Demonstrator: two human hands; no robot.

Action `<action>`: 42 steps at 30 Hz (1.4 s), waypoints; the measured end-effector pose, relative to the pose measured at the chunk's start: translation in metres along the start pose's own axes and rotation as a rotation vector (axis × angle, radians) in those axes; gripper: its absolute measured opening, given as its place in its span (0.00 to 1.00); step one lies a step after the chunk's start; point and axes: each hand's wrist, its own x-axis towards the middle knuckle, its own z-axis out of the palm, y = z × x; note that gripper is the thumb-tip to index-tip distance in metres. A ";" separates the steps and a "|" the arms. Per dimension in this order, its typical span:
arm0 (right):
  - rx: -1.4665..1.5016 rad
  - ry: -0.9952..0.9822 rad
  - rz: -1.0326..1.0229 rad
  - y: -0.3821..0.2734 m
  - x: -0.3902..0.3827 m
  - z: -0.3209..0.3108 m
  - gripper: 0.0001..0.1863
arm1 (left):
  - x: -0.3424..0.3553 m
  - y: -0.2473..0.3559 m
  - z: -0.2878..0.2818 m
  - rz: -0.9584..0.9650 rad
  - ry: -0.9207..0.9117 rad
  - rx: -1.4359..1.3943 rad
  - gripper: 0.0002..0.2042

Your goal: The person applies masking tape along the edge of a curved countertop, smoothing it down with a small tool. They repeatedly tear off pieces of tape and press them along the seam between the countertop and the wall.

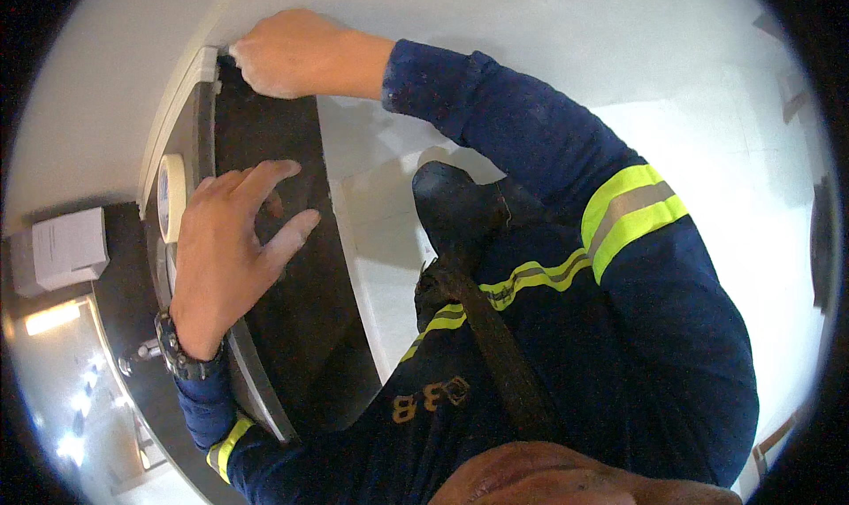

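My right hand (287,56) is closed at the far end of the counter, against the wall corner. Its fingertips are turned away, and what they pinch, if anything, is too small and hidden to name. Nearer to me, my left hand (225,248) hovers by the counter edge (210,133), thumb and fingers apart with nothing between them. Pale dust coats the fingers of both hands. Just left of my left hand, a cream roll of tape (171,199) stands on its side on the counter. Below the edge is a dark brown cabinet front (292,240).
A white box or stack of paper (71,247) lies on the counter at the left. Nearer me are a metal faucet (141,356) and a shiny sink (71,390). The white wall (115,107) borders the far side; pale floor tiles (380,213) lie below the cabinet.
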 end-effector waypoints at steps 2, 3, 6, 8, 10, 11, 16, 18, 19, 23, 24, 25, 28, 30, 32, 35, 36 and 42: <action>-0.051 -0.067 -0.026 0.013 -0.017 -0.002 0.13 | 0.003 0.003 0.001 -0.013 -0.006 0.013 0.22; -0.074 -0.103 -0.049 0.017 -0.024 -0.003 0.13 | 0.004 0.004 0.001 -0.028 -0.005 0.018 0.23; 0.003 0.012 0.066 0.025 -0.046 -0.008 0.12 | 0.007 0.005 0.003 -0.038 -0.024 -0.003 0.23; 0.030 0.085 0.057 0.023 -0.045 -0.014 0.11 | 0.008 0.006 0.004 -0.022 -0.021 0.018 0.23; 0.048 0.117 0.025 0.020 -0.040 -0.015 0.11 | 0.006 0.007 0.001 -0.016 -0.029 0.028 0.23; 0.053 0.113 -0.004 0.020 -0.035 -0.013 0.11 | 0.005 0.007 0.000 -0.017 -0.037 0.028 0.23; 0.033 0.167 -0.107 0.008 -0.013 0.005 0.12 | -0.005 0.006 -0.007 0.023 -0.025 0.030 0.24; 0.004 0.221 -0.152 0.007 -0.011 0.002 0.13 | -0.006 0.004 -0.011 0.031 -0.030 0.045 0.24; -0.007 0.179 -0.115 0.005 -0.014 -0.002 0.13 | -0.007 0.004 -0.012 0.029 -0.047 0.050 0.24; -0.013 0.057 0.061 -0.001 -0.039 -0.033 0.13 | -0.004 0.009 -0.012 0.003 -0.061 0.039 0.25; -0.005 0.038 0.129 -0.003 -0.044 -0.037 0.13 | -0.002 0.010 -0.012 0.005 -0.063 0.026 0.25; 0.007 0.034 0.102 -0.006 -0.047 -0.035 0.13 | -0.001 0.009 -0.011 0.005 -0.068 0.030 0.25; 0.047 0.049 0.023 -0.010 -0.048 -0.030 0.13 | 0.000 0.007 -0.010 0.008 -0.074 0.036 0.25; 0.086 0.091 -0.025 -0.011 -0.045 -0.013 0.13 | 0.001 0.007 -0.012 0.007 -0.073 0.033 0.26; 0.046 0.115 -0.011 -0.005 -0.035 0.002 0.13 | 0.001 0.006 -0.011 0.011 -0.076 0.021 0.26; 0.015 0.123 0.013 -0.002 -0.031 0.006 0.13 | 0.002 0.008 -0.011 0.017 -0.063 0.028 0.25; 0.009 0.120 0.019 -0.003 -0.030 0.003 0.13 | 0.002 0.007 -0.011 0.017 -0.054 0.034 0.25; -0.014 0.213 -0.021 0.001 -0.024 0.000 0.14 | 0.003 0.008 -0.012 0.011 -0.082 0.033 0.25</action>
